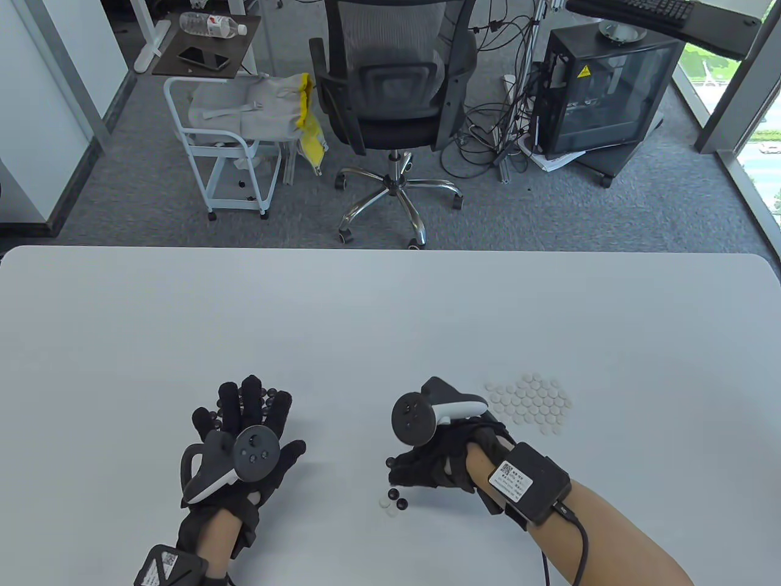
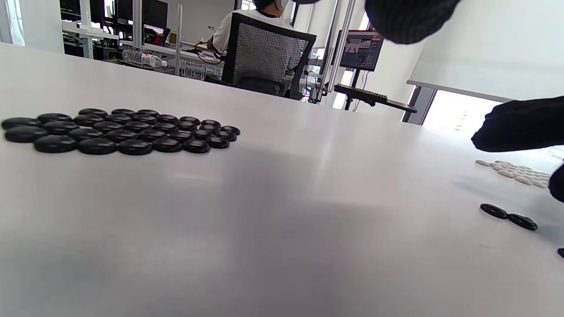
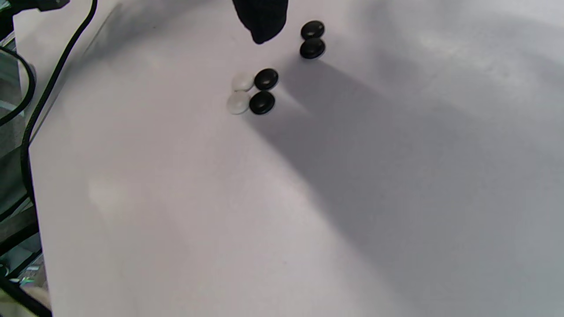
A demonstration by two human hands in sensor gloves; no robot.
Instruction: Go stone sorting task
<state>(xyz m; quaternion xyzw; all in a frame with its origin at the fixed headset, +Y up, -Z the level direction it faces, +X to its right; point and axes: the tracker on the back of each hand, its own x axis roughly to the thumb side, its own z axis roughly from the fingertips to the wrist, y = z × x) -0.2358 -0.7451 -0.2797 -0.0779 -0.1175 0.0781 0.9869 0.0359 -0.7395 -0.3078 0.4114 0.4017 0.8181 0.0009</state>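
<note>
Unsorted stones: near the front edge of the table, a small mixed group (image 3: pixel 253 91) of two white and two black stones touching each other, with two more black stones (image 3: pixel 312 39) just beside it.
Right hand: the right hand (image 1: pixel 436 467) is just above this group in the table view, its fingers curled toward the left; one fingertip (image 3: pixel 262 20) hangs over the stones in the right wrist view. I cannot tell if it holds a stone.
Left hand: the left hand (image 1: pixel 244 436) lies flat with straight, spread fingers and holds nothing. It rests over the black pile.
Black pile: sorted black stones (image 2: pixel 116 130) lie close together in rows on the left side of the table; in the table view only some show between the fingers.
White pile: sorted white stones (image 1: pixel 529 401) lie packed in a flat patch on the right, just behind the right hand.
Table: white table (image 1: pixel 390 317), the two piles well apart on it.
Beyond the table: office chair (image 1: pixel 390 91), white cart (image 1: pixel 223 146), black computer case (image 1: pixel 601 91) on a grey carpet.
</note>
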